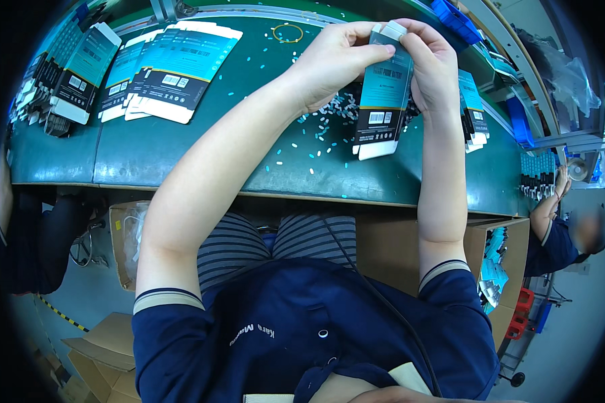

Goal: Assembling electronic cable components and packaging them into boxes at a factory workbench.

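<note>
A flat teal-and-black cardboard carton (385,91) hangs between my two hands above the far right of the green table. My left hand (336,60) pinches its upper end from the left, the thumb lying across the front near the small white end flap (392,30). From the right, my right hand (433,70) grips the same top end, with thumb and bent fingers at the flap. Its lower white flaps point toward me. Small oval white and teal paper bits (323,117) lie scattered on the table around and behind the carton.
Flat cartons lie in a fanned pile (181,67) at the left, beside a taller stack (84,74). More cartons (474,111) sit right of my right forearm. A yellow ring (288,32) and blue bins (456,20) are at the back. An open cardboard box (511,262) stands below, right.
</note>
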Demonstrator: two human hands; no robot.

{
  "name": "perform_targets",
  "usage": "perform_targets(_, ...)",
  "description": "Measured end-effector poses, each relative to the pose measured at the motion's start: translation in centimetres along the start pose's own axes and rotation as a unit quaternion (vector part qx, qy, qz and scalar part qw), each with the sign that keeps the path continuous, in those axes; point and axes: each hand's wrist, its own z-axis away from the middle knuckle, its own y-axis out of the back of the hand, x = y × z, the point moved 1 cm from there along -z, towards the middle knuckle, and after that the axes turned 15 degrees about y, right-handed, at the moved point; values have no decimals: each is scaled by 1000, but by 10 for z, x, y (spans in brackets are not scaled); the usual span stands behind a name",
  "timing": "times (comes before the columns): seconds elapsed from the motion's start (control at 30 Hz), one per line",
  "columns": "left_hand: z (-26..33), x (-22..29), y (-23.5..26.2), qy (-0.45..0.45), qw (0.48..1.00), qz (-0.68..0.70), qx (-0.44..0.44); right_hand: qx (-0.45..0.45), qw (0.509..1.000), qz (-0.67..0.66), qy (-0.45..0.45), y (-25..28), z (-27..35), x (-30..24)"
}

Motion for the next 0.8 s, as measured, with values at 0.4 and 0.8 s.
perform_targets(0.4, -1, 7, 13, 54, 996, 26, 63, -149, 961, -195, -130, 3, -3, 4)
perform_targets(0.8, -14, -4, 25, -30, 979, -193, 58, -184, 958, -164, -143, 0, 1, 1)
